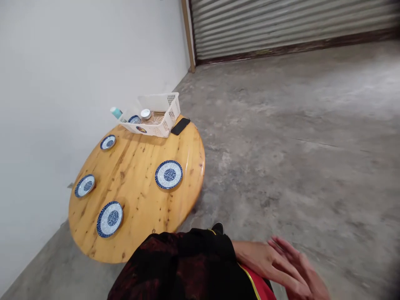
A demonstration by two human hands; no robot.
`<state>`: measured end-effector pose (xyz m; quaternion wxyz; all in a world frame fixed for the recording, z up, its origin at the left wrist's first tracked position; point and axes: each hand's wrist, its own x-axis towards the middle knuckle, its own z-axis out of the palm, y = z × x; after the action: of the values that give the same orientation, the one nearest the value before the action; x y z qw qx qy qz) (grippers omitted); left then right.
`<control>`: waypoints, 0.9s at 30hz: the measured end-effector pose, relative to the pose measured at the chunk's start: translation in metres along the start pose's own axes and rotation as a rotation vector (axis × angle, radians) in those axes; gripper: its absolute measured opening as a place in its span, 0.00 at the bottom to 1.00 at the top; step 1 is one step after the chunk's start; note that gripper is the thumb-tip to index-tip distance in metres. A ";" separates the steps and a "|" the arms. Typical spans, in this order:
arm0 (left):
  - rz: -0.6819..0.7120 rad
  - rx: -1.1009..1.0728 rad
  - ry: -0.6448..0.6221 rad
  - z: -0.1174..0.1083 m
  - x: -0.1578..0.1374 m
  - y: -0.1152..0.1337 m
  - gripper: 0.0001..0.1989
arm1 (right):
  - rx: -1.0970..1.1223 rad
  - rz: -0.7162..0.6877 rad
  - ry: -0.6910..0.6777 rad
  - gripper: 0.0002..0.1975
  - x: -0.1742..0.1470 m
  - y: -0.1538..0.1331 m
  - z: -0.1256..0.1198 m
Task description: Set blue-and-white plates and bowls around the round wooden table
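Tabletop (137,196): round wood, set close to the wall on your left.
Basket (162,112): white, at the far edge, holding more dishes and a small cup.
Plates: four laid out, at the right edge (168,174), near edge (109,218), left edge (84,185) and far left (108,142).
Phone (180,126): just beside the basket.
Right hand (287,266): your fingers spread, holding nothing, off the table.
Left hand: out of view.

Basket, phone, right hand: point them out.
Basket (173,109): head view, right side wall.
Phone (180,126): head view, middle of its dark face.
Right hand (289,266): head view, back of the hand, fingers spread.
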<state>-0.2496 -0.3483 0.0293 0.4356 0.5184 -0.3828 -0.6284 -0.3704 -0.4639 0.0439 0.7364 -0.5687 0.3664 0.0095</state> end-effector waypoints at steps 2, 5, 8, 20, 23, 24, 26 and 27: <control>0.022 -0.250 -0.023 -0.011 0.019 -0.007 0.14 | 0.173 0.161 -0.131 0.30 0.021 -0.017 0.008; 0.046 -0.479 0.110 -0.036 0.050 -0.019 0.14 | 0.361 0.354 -0.323 0.28 0.062 -0.031 0.006; 0.086 -0.505 0.358 -0.066 0.078 -0.008 0.15 | 0.347 0.381 -0.410 0.24 0.115 -0.056 -0.009; -0.056 -0.059 1.063 -0.145 0.140 0.108 0.04 | 0.064 0.307 -0.726 0.28 0.266 -0.180 -0.036; -0.167 0.015 1.153 -0.158 0.134 0.106 0.06 | 0.053 0.355 -0.806 0.27 0.283 -0.181 -0.020; -0.194 0.045 1.181 -0.163 0.132 0.104 0.07 | 0.047 0.359 -0.821 0.26 0.288 -0.182 -0.013; -0.242 0.111 1.232 -0.177 0.128 0.102 0.08 | 0.027 0.354 -0.846 0.26 0.299 -0.187 0.001; -0.257 0.143 1.243 -0.186 0.126 0.102 0.09 | 0.011 0.351 -0.855 0.26 0.305 -0.191 0.008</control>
<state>-0.0619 -0.5065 0.0526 0.4619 0.8558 -0.0346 -0.2305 -0.0600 -0.6473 0.0355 0.8115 -0.4392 0.1206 0.3661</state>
